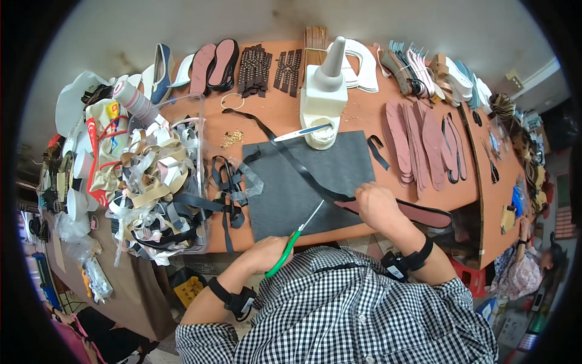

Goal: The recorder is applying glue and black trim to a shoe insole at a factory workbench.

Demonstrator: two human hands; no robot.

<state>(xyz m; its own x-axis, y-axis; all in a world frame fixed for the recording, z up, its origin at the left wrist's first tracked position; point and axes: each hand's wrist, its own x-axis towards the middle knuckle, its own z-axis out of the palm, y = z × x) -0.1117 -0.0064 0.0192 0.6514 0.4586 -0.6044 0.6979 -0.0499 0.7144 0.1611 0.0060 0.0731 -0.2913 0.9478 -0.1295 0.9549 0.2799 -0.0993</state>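
Note:
My left hand point(267, 253) is closed round a pair of scissors with green handles point(280, 259); the slim blades point up and right, over the front of a dark grey mat point(276, 212). My right hand point(374, 203) grips a pink insole with a black edge point(427, 215), its fingertips pressed together near one end. A long black strip point(291, 161) runs from beside that hand diagonally across the mat to the far left. I cannot tell whether the strip is joined to the insole. The scissor tips are apart from the insole.
Beyond the mat stand a white cone-topped device point(325, 85) and an open jar point(321, 139) with a white-and-blue tool point(301, 133) across it. A clear bin point(203, 176) overflows with scraps at left. Pink insoles point(397, 142) lie right. Another person point(515, 273) sits far right.

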